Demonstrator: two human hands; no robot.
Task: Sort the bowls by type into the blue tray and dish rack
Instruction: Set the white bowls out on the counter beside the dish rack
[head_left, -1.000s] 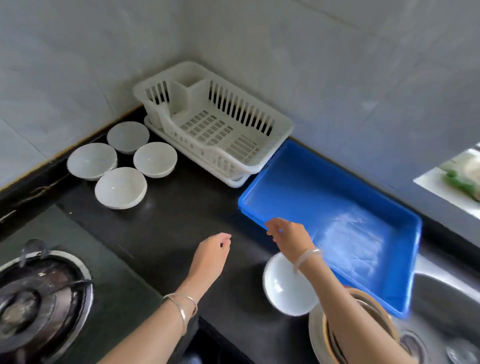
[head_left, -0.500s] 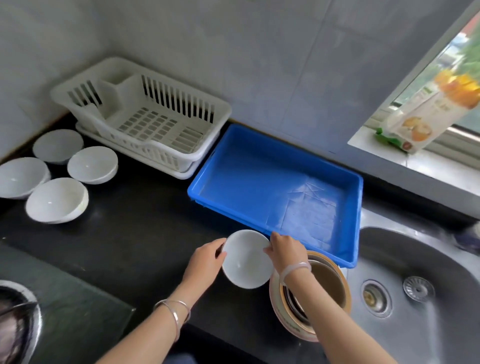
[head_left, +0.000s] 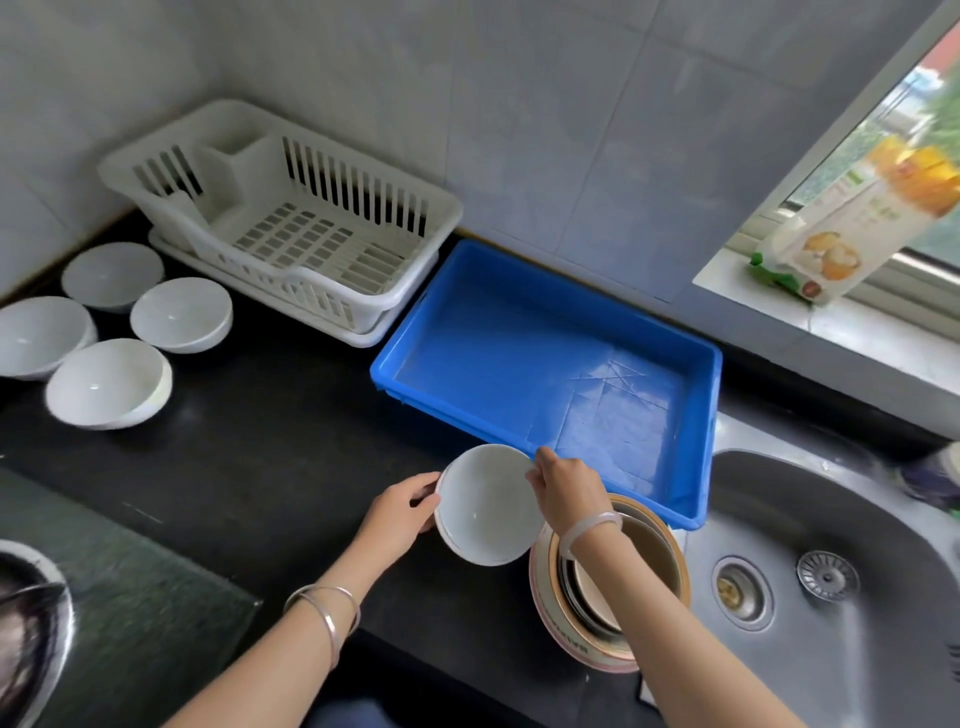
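Tabletop (head_left: 270, 447): black, carrying everything below.
Blue tray (head_left: 519, 364): holds no bowl yet; long side runs left to right, with its near rim just beyond the held bowl.
Dish rack (head_left: 311, 244): also without bowls, farther off to the front-left, just beside the tray's left end.
Four white bowls (head_left: 109, 382): far left, unsorted.
Brown-rimmed stack (head_left: 649, 556): under the right forearm.
White bowl (head_left: 485, 506): tilted, between the hands.
Hands: left hand (head_left: 400, 512) grips the left rim and right hand (head_left: 566, 491) pinches the far rim — both are grasping.
Next move: probably a short push forward into the tray — the right hand is nearer.
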